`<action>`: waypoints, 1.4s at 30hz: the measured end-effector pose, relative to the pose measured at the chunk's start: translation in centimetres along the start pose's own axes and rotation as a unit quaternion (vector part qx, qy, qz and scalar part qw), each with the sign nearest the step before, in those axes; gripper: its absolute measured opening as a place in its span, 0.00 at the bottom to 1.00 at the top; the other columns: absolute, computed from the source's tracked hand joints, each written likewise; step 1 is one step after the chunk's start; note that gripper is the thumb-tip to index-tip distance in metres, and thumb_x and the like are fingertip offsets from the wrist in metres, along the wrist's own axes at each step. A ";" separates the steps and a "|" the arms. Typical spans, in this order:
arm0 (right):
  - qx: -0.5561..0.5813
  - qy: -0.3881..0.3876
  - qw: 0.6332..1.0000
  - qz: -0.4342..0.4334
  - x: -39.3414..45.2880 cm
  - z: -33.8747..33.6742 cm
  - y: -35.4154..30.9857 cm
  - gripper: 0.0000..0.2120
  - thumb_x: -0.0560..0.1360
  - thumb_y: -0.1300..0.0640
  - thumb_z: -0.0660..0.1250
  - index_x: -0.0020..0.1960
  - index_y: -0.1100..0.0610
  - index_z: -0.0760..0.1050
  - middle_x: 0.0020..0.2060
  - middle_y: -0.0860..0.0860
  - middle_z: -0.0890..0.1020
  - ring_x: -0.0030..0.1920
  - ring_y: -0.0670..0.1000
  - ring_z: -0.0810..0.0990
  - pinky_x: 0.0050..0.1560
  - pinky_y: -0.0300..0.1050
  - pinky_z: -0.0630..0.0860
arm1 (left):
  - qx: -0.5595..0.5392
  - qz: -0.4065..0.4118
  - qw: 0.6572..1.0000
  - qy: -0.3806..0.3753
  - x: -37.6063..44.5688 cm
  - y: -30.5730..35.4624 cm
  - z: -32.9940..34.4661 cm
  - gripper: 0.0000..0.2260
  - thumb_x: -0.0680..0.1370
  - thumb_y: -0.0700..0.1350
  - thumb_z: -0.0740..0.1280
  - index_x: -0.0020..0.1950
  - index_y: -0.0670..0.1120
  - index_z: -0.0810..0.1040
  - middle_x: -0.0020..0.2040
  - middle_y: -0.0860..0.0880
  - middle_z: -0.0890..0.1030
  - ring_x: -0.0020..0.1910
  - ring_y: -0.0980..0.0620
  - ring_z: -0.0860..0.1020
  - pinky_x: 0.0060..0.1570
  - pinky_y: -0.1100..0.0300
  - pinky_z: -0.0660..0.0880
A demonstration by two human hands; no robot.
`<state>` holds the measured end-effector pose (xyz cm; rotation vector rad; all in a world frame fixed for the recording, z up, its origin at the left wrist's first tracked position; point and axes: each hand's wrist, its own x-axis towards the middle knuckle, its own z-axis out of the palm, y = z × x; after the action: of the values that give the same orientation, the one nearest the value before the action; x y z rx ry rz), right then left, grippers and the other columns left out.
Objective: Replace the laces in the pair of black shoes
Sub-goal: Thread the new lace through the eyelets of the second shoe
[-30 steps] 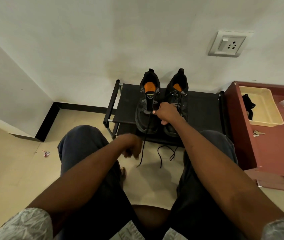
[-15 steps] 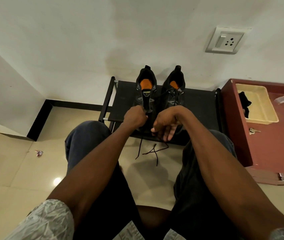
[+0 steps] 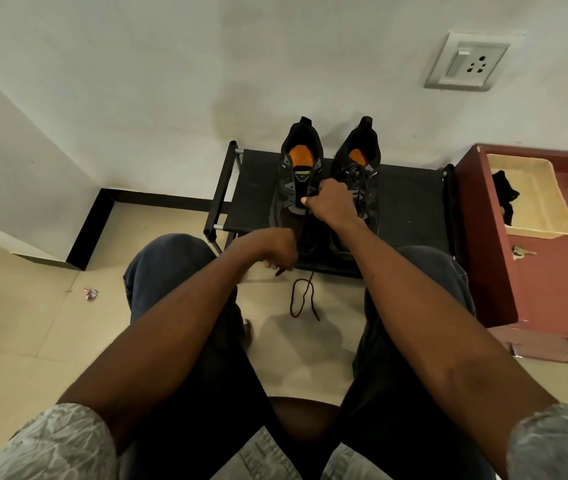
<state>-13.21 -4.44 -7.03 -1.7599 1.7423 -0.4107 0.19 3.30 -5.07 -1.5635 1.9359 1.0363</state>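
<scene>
Two black shoes with orange insoles stand side by side on a low black rack [image 3: 258, 188], toes toward me. The left shoe [image 3: 294, 174] has its tongue bare; the right shoe [image 3: 362, 168] still carries laces. My right hand [image 3: 331, 202] pinches a black lace [image 3: 301, 299] at the left shoe's eyelets. That lace runs down to my left hand [image 3: 277, 249], a closed fist at the rack's front edge, and its free end loops over the floor below.
A maroon cabinet [image 3: 552, 292] stands right of the rack with a cream tray [image 3: 535, 199] holding a dark cloth, and keys [image 3: 521, 252] beside it. White walls lie behind and left. A wall socket [image 3: 466, 65] sits above. A small wrapper [image 3: 90, 293] lies on the tiled floor.
My left hand has pulled back from the left shoe to the rack's front edge, drawing the lace down. My right hand has risen from the rack's edge to the shoe's eyelets.
</scene>
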 end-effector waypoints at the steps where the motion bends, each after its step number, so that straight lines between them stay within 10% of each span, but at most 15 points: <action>1: 0.011 -0.002 1.000 0.004 0.0 0.0 0.1 0.18 0.74 0.50 0.74 0.38 0.56 0.67 0.36 0.54 0.75 0.38 0.56 0.76 0.33 0.45 0.67 | 0.039 -0.004 0.998 -0.057 -0.3 0.2 0.9 0.09 0.80 0.44 0.66 0.40 0.45 0.77 0.36 0.48 0.78 0.33 0.54 0.76 0.34 0.63 0.73; 5: 0.027 -0.007 1.000 0.011 0.0 -0.1 0.4 0.19 0.73 0.49 0.75 0.37 0.54 0.65 0.34 0.51 0.73 0.37 0.54 0.75 0.34 0.45 0.67 | 0.141 -0.049 0.944 -0.295 -1.0 0.8 5.2 0.03 0.79 0.41 0.70 0.45 0.43 0.81 0.40 0.46 0.80 0.38 0.51 0.78 0.41 0.58 0.77; 8: 0.019 -0.016 1.000 0.011 -0.1 -0.1 0.6 0.19 0.74 0.48 0.74 0.36 0.55 0.67 0.33 0.52 0.74 0.34 0.52 0.75 0.30 0.42 0.64 | 0.161 -0.079 0.937 -0.299 -1.3 0.3 6.2 0.04 0.77 0.42 0.72 0.47 0.41 0.82 0.42 0.45 0.82 0.39 0.50 0.80 0.47 0.55 0.78; 13: 0.006 -0.034 0.999 0.010 -0.1 -0.5 0.3 0.19 0.75 0.47 0.73 0.35 0.57 0.69 0.32 0.52 0.75 0.33 0.51 0.74 0.30 0.43 0.64 | -0.042 -0.059 0.997 -0.038 -0.6 -1.2 1.3 0.11 0.80 0.50 0.67 0.43 0.44 0.78 0.40 0.47 0.81 0.35 0.52 0.79 0.38 0.60 0.77; 17: -0.010 -0.038 0.999 0.012 -0.1 -0.4 0.4 0.17 0.75 0.47 0.72 0.42 0.60 0.74 0.37 0.55 0.78 0.38 0.54 0.77 0.31 0.44 0.66 | -0.237 -0.007 0.929 0.285 -0.3 -0.7 -1.0 0.11 0.80 0.52 0.68 0.45 0.45 0.76 0.40 0.47 0.81 0.40 0.50 0.81 0.38 0.59 0.76; 23: -0.008 -0.031 0.999 0.006 -0.1 -0.2 0.4 0.18 0.75 0.47 0.72 0.37 0.58 0.71 0.34 0.53 0.76 0.36 0.53 0.76 0.29 0.43 0.63 | -0.100 -0.048 0.937 0.332 1.7 0.7 -0.2 0.12 0.82 0.49 0.62 0.62 0.45 0.74 0.52 0.45 0.80 0.48 0.45 0.79 0.45 0.51 0.75; 29: 0.000 -0.018 1.000 0.016 -0.2 -0.2 0.6 0.18 0.73 0.47 0.73 0.36 0.59 0.71 0.33 0.54 0.76 0.36 0.55 0.77 0.35 0.45 0.67 | -0.111 -0.004 0.965 0.236 1.1 0.9 -1.4 0.07 0.79 0.43 0.63 0.55 0.44 0.77 0.49 0.43 0.81 0.47 0.45 0.80 0.45 0.53 0.77; 36: 0.000 -0.020 0.999 0.025 -0.8 -0.2 0.1 0.17 0.75 0.47 0.72 0.41 0.59 0.72 0.38 0.55 0.78 0.40 0.56 0.78 0.39 0.48 0.73 | -0.151 0.006 0.983 -0.107 -0.8 0.9 -0.8 0.08 0.77 0.39 0.70 0.53 0.36 0.81 0.37 0.44 0.78 0.33 0.50 0.76 0.36 0.58 0.78; 42: 0.024 -0.041 0.998 0.039 -1.8 -0.3 -0.5 0.16 0.78 0.46 0.68 0.45 0.59 0.73 0.37 0.54 0.80 0.32 0.55 0.82 0.36 0.48 0.82 | -0.067 -0.090 0.993 -0.037 -0.4 -0.9 -0.2 0.07 0.78 0.45 0.71 0.43 0.43 0.79 0.39 0.47 0.79 0.34 0.53 0.77 0.31 0.60 0.75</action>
<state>-13.17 -2.76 -6.17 -1.6468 1.7234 -0.3400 1.17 3.35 -4.89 -1.7118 1.6715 1.1479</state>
